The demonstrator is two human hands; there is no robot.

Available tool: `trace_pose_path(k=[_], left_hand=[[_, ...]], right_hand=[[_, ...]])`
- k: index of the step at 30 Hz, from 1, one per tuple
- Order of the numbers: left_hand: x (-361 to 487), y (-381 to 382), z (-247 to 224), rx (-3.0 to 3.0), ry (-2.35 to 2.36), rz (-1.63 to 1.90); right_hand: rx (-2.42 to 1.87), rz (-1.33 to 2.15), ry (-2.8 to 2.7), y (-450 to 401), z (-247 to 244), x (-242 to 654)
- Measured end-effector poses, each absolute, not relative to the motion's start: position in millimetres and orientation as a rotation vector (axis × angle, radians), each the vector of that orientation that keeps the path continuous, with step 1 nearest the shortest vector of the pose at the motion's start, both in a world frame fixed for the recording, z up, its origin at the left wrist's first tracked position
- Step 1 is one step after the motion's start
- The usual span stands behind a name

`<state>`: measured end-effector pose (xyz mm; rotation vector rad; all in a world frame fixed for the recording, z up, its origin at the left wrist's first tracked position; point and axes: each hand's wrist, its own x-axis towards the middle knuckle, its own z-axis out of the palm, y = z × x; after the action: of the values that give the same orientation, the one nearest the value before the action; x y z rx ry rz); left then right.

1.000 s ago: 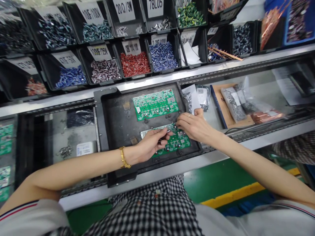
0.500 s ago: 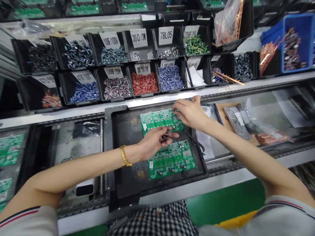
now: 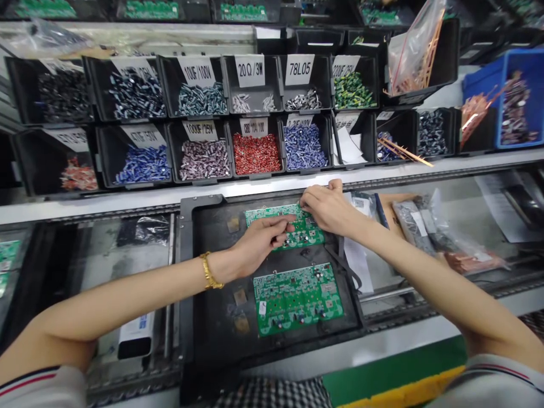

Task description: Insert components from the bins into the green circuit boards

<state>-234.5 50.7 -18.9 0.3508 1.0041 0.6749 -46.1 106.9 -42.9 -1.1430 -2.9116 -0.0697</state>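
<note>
Evidently the biggest thing is the bench [image 3: 399, 343], running from side to side, with bins [image 3: 40, 164] of loose parts ranked behind it. On it sits a black tray [image 3: 216, 243], and in the tray lie two green boards, well apart. The far board [image 3: 304, 238] is partly hidden by both hands; the near board [image 3: 297, 300] lies in full view. Neither shows a clamp on its face, so a sideways push could well slide it or turn it askew. The left hand [image 3: 255, 243] is over the left and middle of the far board, its thumb and forefinger close together, the other fingers curled; I cannot tell what it holds. The right hand [image 3: 329, 209] is bent over that board's right end, its grip narrow, the fingertips bunched downward, and whatever they may pinch is hidden. With the hands this near each other, fingers could bump and a part could drop or go in crooked. The bracelet [image 3: 208, 271] on the left wrist hangs over the tray and might snag if the arm swept low. Smallest are the small parts [image 3: 321, 311] standing along the near board's front edge, which a careless wrist could tip.
</note>
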Motion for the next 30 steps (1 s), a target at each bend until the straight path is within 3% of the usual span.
trace_pose_path(k=[9, 15, 18, 25, 28, 30], left_hand=[[-235.4, 47.6, -27.2, 0.373, 0.993, 0.646], [-236.3, 46.6, -27.0, 0.392, 1.008, 0.589], [-235.6, 47.0, -27.3, 0.426, 1.005, 0.578], [-233.2, 42.0, -23.6, 0.564, 0.953, 0.558], [-260.5, 69.2, -16.0, 0.749, 1.007, 0.462], [-289.7, 102.5, -13.4, 1.07, 1.249, 0.635]], right_hand=[[-1.073, -0.263, -2.995, 102.5, -40.1, -47.4], [-1.108, -0.151, -2.993, 108.8, -41.1, -47.2], [-1.202, 0.037, -2.893, 105.8, -35.1, -48.7], [-1.143, 0.906, -2.503, 82.0, 2.9, -65.9], [-1.226, 0.643, -2.594, 89.2, -0.5, -56.8], [-1.289, 0.411, -2.676, 98.9, -11.4, -45.2]])
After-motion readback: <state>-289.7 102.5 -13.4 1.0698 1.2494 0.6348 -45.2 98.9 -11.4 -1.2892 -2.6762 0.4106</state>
